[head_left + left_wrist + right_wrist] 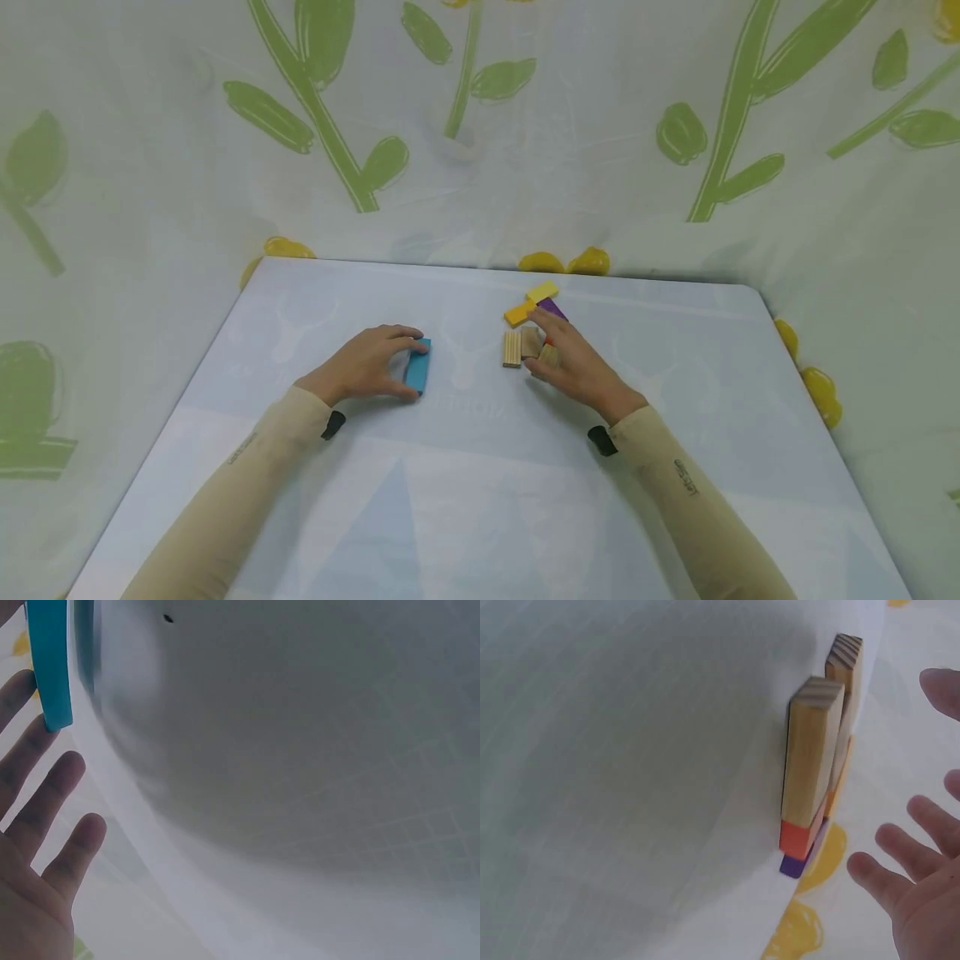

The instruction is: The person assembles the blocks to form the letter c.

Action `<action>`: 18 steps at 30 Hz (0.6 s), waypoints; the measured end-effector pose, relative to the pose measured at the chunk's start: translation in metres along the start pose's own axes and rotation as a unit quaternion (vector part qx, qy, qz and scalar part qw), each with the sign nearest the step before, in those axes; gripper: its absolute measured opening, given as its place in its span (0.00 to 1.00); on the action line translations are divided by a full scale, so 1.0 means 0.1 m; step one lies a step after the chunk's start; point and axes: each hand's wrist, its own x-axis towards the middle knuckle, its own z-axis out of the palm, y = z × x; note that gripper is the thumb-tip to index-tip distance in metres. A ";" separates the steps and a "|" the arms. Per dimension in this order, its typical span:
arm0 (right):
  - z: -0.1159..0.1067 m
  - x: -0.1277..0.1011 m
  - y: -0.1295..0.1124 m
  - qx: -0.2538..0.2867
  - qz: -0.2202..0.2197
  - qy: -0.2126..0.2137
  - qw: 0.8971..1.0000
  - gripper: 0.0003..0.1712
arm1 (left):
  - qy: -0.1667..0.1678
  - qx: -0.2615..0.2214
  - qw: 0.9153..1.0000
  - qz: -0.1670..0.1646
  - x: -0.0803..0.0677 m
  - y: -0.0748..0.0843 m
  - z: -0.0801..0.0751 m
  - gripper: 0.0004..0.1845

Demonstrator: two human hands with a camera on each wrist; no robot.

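My left hand (372, 363) lies on the pale table (480, 500) with straight fingers (46, 791) against a blue block (417, 367) that stands on its long edge (49, 667). My right hand (573, 367) hovers open over a small cluster of blocks, its fingers (907, 859) spread and apart from them. The cluster holds a ribbed wooden block (512, 348), a plain wooden block (530, 341) (810, 754), a purple block (553, 309) and a yellow block (531, 303). An orange-red block (801, 836) shows in the right wrist view beneath the wood.
A white cloth printed with green stems (322, 125) and yellow flowers (566, 262) hangs behind and around the table. The table's far edge (487, 271) runs just behind the yellow block. Bare tabletop lies between and in front of my two hands.
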 end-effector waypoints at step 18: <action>0.07 0.29 -0.15 -0.089 -0.027 -0.067 0.993 0.39 | 0.017 0.007 1.000 -0.005 -0.12 -0.04 -0.03 0.36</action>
